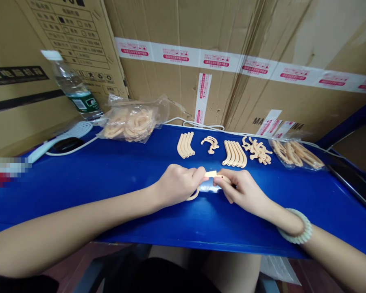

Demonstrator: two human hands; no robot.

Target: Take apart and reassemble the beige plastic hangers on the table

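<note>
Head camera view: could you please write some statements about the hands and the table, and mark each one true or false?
1. The left hand and the right hand grip pale parts. True.
2. The bracelet is around the left wrist. False: it is around the right wrist.
3. The bottle has a white cap. True.
4. The tabletop is red. False: it is blue.
5. The clear bag beside the bottle holds pale pieces. True.
</note>
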